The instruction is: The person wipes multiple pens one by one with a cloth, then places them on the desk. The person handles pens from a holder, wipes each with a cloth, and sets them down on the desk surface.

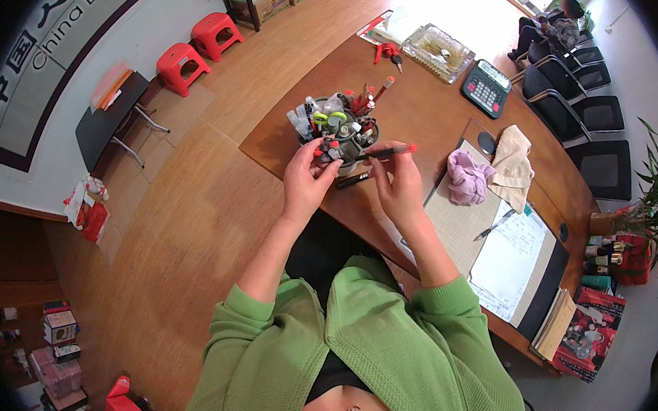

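Note:
At the near rim of a grey desk organizer point(378, 133), my left hand point(306, 179) curls around a small bunch of pens point(328, 151), whose dark and red ends point up. My right hand point(398, 189) pinches a black pen with a red end point(391, 151) just right of the organizer. The organizer is packed with pens, clear plastic pieces and scissors with green-ringed handles point(330, 118). A red-and-white pen point(386, 88) stands up at its far side. Below my hands a black marker point(354, 180) lies at the desk's edge, partly hidden by my right hand.
On the wooden desk point(328, 69) are a calculator point(486, 88), a glass tray point(438, 53), keys point(396, 62), a purple cloth point(469, 178), a beige cloth point(511, 168) and papers point(507, 260) with a pen point(494, 225). A person point(554, 29) sits among black chairs point(600, 111).

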Demonstrator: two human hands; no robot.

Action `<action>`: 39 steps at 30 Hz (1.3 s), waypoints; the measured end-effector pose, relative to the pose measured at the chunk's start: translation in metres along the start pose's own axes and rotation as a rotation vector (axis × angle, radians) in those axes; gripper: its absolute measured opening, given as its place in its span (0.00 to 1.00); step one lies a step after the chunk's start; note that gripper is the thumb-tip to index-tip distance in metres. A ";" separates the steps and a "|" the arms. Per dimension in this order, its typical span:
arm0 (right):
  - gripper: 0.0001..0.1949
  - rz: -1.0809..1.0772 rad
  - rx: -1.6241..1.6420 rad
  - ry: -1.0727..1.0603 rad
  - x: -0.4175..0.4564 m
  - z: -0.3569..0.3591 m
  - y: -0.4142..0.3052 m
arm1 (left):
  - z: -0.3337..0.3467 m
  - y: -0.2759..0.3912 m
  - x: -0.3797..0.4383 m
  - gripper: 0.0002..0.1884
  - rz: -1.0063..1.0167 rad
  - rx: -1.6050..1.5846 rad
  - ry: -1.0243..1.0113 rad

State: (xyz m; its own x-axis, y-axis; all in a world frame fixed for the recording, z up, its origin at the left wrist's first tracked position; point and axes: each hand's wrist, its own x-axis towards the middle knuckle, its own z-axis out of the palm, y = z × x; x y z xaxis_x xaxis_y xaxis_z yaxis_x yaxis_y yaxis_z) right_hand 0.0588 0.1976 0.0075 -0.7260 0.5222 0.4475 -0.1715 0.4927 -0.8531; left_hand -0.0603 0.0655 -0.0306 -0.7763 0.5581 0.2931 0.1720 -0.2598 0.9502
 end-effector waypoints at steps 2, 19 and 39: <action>0.11 -0.086 -0.100 0.001 0.009 0.008 0.001 | 0.000 0.000 0.000 0.23 -0.010 -0.015 0.005; 0.10 -0.115 -0.506 -0.132 0.013 0.020 -0.001 | 0.000 0.001 0.001 0.22 -0.013 0.014 -0.026; 0.13 -0.192 -0.802 -0.353 -0.018 -0.024 0.045 | -0.001 0.002 -0.001 0.22 -0.036 0.032 -0.018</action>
State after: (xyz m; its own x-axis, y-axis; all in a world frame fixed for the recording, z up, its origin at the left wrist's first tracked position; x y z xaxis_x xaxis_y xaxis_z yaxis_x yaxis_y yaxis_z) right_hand 0.0802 0.2269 -0.0326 -0.9180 0.2017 0.3415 0.1100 0.9568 -0.2693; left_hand -0.0603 0.0636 -0.0290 -0.7713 0.5810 0.2601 0.1637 -0.2138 0.9631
